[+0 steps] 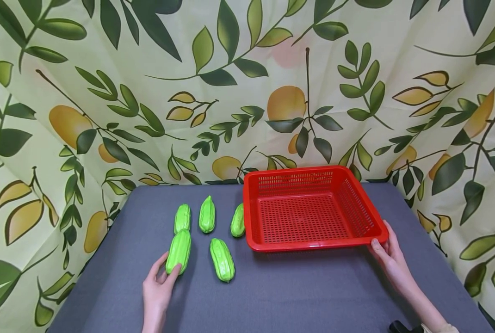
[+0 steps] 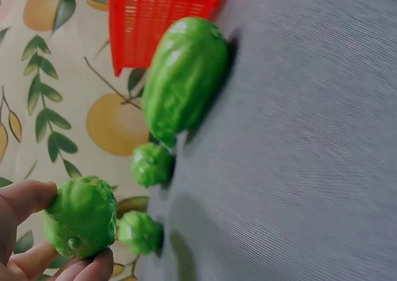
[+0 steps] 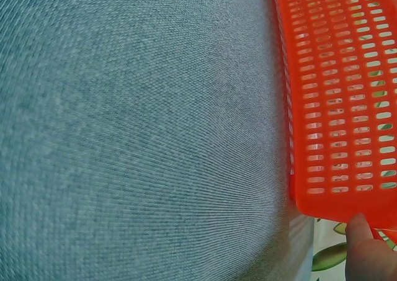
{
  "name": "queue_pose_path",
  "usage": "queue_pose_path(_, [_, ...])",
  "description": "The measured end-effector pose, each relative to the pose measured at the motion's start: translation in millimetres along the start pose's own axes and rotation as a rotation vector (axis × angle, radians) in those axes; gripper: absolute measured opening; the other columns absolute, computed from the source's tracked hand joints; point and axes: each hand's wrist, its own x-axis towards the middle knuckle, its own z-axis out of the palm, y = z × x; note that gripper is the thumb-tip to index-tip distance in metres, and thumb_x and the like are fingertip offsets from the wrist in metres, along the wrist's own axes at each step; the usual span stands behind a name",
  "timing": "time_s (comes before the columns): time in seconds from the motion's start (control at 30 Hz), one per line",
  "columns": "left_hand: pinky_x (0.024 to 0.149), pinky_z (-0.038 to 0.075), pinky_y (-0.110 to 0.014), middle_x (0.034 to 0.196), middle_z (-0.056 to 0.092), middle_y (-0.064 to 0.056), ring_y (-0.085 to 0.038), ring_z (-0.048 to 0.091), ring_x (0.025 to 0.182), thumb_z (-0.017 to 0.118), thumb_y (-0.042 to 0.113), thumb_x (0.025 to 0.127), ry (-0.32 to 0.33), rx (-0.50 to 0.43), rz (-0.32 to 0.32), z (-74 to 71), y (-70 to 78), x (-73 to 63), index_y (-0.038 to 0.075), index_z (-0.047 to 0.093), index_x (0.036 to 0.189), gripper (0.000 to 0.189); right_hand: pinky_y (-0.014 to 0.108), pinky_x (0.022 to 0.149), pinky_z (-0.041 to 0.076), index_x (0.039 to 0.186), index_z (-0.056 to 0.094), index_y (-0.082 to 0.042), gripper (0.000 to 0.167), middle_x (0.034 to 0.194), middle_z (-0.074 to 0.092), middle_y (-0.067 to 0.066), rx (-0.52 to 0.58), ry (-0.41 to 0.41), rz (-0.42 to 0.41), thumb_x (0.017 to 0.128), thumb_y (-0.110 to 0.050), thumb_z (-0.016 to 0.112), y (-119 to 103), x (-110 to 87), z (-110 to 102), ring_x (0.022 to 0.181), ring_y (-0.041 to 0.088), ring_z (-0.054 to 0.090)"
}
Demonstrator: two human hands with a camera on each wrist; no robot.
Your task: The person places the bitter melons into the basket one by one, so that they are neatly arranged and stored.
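Note:
A green ridged gourd point(image 1: 179, 252) is in my left hand point(image 1: 159, 284), pinched between thumb and fingers. The left wrist view has this gourd point(image 2: 80, 216) end-on, held off the table with a small nub facing the camera. My right hand point(image 1: 391, 254) grips the near right corner of a red slotted plastic basket point(image 1: 314, 244), thumb on the rim. In the right wrist view the thumb point(image 3: 361, 237) presses against the basket's corner point(image 3: 344, 206). Nothing lies inside the basket.
More green gourds lie on the grey cloth-covered table point(image 1: 293, 296): one behind the held gourd point(image 1: 182, 218), another upright-pointing gourd point(image 1: 207, 215), a gourd partly hidden by the basket point(image 1: 238, 222), and a nearer gourd point(image 1: 222, 260). A leaf-and-fruit patterned curtain point(image 1: 231, 92) hangs behind.

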Motion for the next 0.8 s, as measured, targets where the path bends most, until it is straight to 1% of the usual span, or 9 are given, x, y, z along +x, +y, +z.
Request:
queue_pose_path(0.1, [0.075, 0.043, 0.000, 0.144, 0.043, -0.018, 0.020, 0.053, 0.092, 0.071, 0.020, 0.086, -0.003, -0.029, 0.013, 4.0, 9.1, 0.8, 0.007, 0.047, 0.139, 0.059, 0.007, 0.086, 0.047, 0.151, -0.008, -0.007, 0.068, 0.140, 0.032, -0.011, 0.009, -0.002, -0.002, 0.100, -0.001, 0.035, 0.2, -0.3, 0.0, 0.116, -0.011, 0.048])
queue_pose_path(0.2, [0.075, 0.044, -0.001, 0.141, 0.045, -0.018, 0.022, 0.051, 0.086, 0.070, 0.018, 0.086, -0.005, -0.064, 0.029, 8.6, 17.3, 1.7, 0.006, 0.047, 0.139, 0.058, 0.007, 0.086, 0.047, 0.152, -0.008, -0.008, 0.068, 0.140, 0.032, -0.011, 0.009, 0.000, 0.002, 0.100, -0.002, 0.035, 0.3, -0.4, 0.1, 0.116, -0.011, 0.048])
queue_pose_path(0.3, [0.075, 0.045, -0.002, 0.140, 0.045, -0.017, 0.019, 0.053, 0.088, 0.070, 0.019, 0.087, -0.012, -0.066, 0.046, 13.1, 24.1, 3.3, 0.007, 0.047, 0.139, 0.058, 0.007, 0.086, 0.047, 0.152, -0.008, -0.008, 0.068, 0.141, 0.031, -0.011, 0.004, 0.004, 0.004, 0.100, -0.002, 0.036, 0.1, -0.3, 0.5, 0.116, -0.012, 0.048])
queue_pose_path(0.37, [0.075, 0.045, -0.002, 0.141, 0.044, -0.018, 0.004, 0.060, 0.102, 0.069, 0.019, 0.087, -0.025, -0.064, 0.058, 16.2, 28.8, 4.3, 0.008, 0.046, 0.139, 0.058, 0.007, 0.086, 0.047, 0.152, -0.008, -0.008, 0.068, 0.140, 0.031, -0.011, 0.009, 0.005, 0.000, 0.100, -0.002, 0.036, 0.1, -0.4, 0.9, 0.116, -0.011, 0.048])
queue_pose_path(0.4, [0.076, 0.045, -0.002, 0.141, 0.045, -0.018, -0.003, 0.061, 0.107, 0.068, 0.018, 0.087, -0.028, -0.067, 0.064, 18.1, 31.0, 4.9, 0.007, 0.047, 0.139, 0.057, 0.007, 0.086, 0.047, 0.152, -0.008, -0.008, 0.068, 0.140, 0.032, -0.011, 0.014, 0.005, -0.004, 0.100, -0.002, 0.036, 0.0, -0.5, 1.2, 0.116, -0.011, 0.049])
queue_pose_path(0.47, [0.077, 0.045, -0.003, 0.141, 0.045, -0.018, -0.019, 0.058, 0.117, 0.068, 0.016, 0.088, -0.031, -0.075, 0.081, 22.0, 35.1, 5.5, 0.007, 0.048, 0.138, 0.055, 0.007, 0.086, 0.047, 0.152, -0.008, -0.007, 0.069, 0.140, 0.032, -0.010, 0.022, 0.004, -0.005, 0.100, -0.002, 0.036, -0.2, -0.5, 1.6, 0.116, -0.011, 0.049])
queue_pose_path(0.53, [0.076, 0.045, -0.002, 0.142, 0.044, -0.020, -0.034, 0.050, 0.124, 0.067, 0.015, 0.088, -0.043, -0.080, 0.102, 25.5, 39.2, 5.5, 0.005, 0.047, 0.138, 0.054, 0.007, 0.086, 0.047, 0.152, -0.008, -0.008, 0.069, 0.141, 0.030, -0.009, 0.017, 0.008, 0.004, 0.100, -0.003, 0.037, -0.6, -0.3, 1.8, 0.116, -0.011, 0.048])
queue_pose_path(0.67, [0.077, 0.045, -0.003, 0.141, 0.046, -0.019, -0.037, 0.050, 0.124, 0.066, 0.013, 0.088, -0.058, -0.092, 0.126, 31.5, 44.6, 6.9, 0.004, 0.049, 0.137, 0.052, 0.007, 0.085, 0.047, 0.152, -0.008, -0.008, 0.068, 0.144, 0.028, -0.006, -0.004, 0.014, 0.024, 0.100, -0.003, 0.036, -0.9, 0.5, 1.3, 0.116, -0.012, 0.048])
queue_pose_path(0.8, [0.078, 0.046, -0.005, 0.137, 0.049, -0.017, -0.020, 0.058, 0.117, 0.067, 0.010, 0.088, -0.065, -0.110, 0.140, 38.2, 50.8, 10.1, 0.005, 0.050, 0.135, 0.051, 0.007, 0.085, 0.047, 0.152, -0.007, -0.008, 0.068, 0.142, 0.030, -0.008, -0.014, 0.010, 0.014, 0.100, -0.002, 0.036, -0.5, 0.6, 0.6, 0.116, -0.011, 0.048])
